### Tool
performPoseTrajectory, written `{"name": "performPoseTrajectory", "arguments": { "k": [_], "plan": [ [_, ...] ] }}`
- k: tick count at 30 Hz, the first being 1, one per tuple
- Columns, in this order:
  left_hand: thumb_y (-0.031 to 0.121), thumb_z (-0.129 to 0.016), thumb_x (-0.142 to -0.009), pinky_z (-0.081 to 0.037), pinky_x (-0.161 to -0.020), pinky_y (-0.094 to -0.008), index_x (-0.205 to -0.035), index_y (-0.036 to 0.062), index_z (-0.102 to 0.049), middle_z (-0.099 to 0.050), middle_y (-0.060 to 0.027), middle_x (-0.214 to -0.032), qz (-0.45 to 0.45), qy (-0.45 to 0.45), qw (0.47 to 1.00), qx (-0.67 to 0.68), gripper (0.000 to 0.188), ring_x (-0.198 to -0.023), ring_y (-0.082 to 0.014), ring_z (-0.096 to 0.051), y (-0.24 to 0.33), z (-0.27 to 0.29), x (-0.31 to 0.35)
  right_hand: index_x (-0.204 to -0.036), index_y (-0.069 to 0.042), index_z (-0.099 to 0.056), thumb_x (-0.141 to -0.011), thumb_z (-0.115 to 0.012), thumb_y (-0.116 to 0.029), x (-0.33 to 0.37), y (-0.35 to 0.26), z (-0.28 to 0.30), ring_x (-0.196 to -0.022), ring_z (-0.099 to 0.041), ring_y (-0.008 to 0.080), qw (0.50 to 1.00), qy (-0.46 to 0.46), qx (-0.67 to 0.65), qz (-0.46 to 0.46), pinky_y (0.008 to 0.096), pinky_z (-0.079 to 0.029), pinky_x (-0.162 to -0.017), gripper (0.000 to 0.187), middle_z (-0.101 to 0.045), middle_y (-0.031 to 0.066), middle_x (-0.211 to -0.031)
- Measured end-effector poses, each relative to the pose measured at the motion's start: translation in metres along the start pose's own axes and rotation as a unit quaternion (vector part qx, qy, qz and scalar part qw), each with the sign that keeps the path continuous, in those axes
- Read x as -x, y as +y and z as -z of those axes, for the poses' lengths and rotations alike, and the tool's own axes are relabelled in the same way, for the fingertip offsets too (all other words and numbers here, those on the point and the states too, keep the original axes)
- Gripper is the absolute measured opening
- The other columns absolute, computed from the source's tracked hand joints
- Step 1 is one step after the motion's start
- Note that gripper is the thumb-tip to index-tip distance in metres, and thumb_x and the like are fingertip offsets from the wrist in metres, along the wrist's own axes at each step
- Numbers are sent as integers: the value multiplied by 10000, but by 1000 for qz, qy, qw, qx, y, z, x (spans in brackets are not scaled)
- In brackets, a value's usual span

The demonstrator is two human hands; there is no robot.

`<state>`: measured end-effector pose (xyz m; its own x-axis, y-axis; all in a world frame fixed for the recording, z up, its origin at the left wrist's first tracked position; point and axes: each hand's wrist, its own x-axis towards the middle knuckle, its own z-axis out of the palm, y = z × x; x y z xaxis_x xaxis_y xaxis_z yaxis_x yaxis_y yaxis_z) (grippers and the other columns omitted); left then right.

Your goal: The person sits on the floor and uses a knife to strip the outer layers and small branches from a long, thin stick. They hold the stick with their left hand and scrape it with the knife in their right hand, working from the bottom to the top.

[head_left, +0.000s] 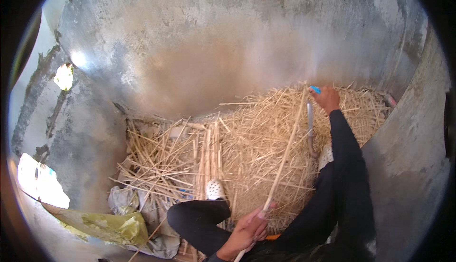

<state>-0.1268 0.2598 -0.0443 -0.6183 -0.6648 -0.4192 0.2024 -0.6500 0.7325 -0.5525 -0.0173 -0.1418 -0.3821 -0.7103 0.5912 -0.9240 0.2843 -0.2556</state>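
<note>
Stick (287, 157) slants over the straw (256, 138), its lower part wrapped in the curled fingers of your left hand (249, 231); your right hand (327, 99), by its far end, grips something blue (315, 89).

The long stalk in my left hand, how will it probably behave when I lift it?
The long stalk is probably fairly stiff, since it runs nearly straight from your left hand. It looks thin and dry, like the loose straw around it, so it's likely light for its length and might snap if bent sharply.
</note>
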Motion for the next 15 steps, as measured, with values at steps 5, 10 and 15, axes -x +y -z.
{"name": "performPoseTrajectory", "arguments": {
  "k": [5, 10, 15],
  "plan": [
    [238, -371, -1032, -267, -474, -206, -1399, 9, -355, -284, 48, -544, 29, 26, 999, -29, 433, -457, -50, -275, 3, 0, 3, -718, -19, -679, -838, -432, -700, 23, -1, -1, -668, -631, 407, 992, -129, -2, 14, 506, -489, -632, 734, -624, 214, -654],
    [252, -380, -1028, -277, -468, -211, -1377, -1, -382, -279, 49, -524, 25, 35, 998, -37, 431, -440, -55, -274, 3, 2, 6, -695, 1, -659, -832, -431, -716, 26, 2, -5, -626, -623, 380, 994, -103, -30, -16, 500, -483, -609, 765, -606, 215, -625],
    [257, -389, -1024, -283, -466, -214, -1379, -7, -379, -284, 50, -513, 1, 45, 999, -23, 442, -424, -57, -274, 6, 8, 8, -534, -58, -475, -791, -373, -808, 18, -27, -3, -395, -445, 222, 891, -283, -317, -160, 389, -369, -408, 799, -447, 88, -463]
  ]
}}
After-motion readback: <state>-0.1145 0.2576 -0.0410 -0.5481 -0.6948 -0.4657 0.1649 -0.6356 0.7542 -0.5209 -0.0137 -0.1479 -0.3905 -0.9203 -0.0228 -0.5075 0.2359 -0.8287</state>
